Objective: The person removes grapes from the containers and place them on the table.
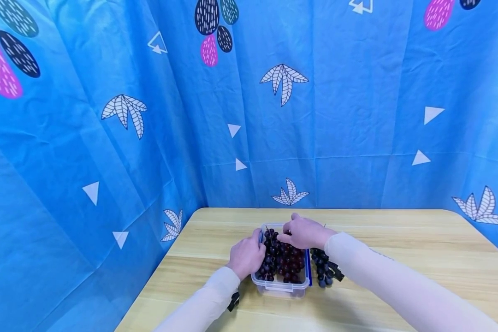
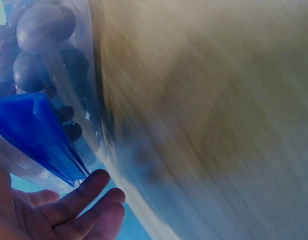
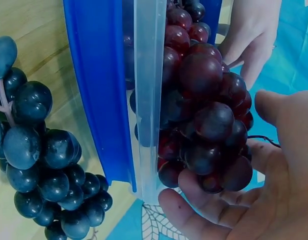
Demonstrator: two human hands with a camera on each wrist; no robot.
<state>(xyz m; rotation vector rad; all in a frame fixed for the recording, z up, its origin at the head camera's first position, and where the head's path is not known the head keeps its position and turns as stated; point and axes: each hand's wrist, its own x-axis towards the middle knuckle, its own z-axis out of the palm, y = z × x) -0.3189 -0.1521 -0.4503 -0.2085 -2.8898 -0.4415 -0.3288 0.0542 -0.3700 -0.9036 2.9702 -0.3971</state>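
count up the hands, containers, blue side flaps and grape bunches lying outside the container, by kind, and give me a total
Left hand and right hand: 2
Clear container: 1
Left blue flap and right blue flap: 2
Dark grape bunch outside the container: 1
Total: 6

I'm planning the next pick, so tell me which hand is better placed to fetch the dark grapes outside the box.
Probably the right hand, once clear of the red grapes: the dark grapes lie on its side of the box; the left hand is at the opposite side.
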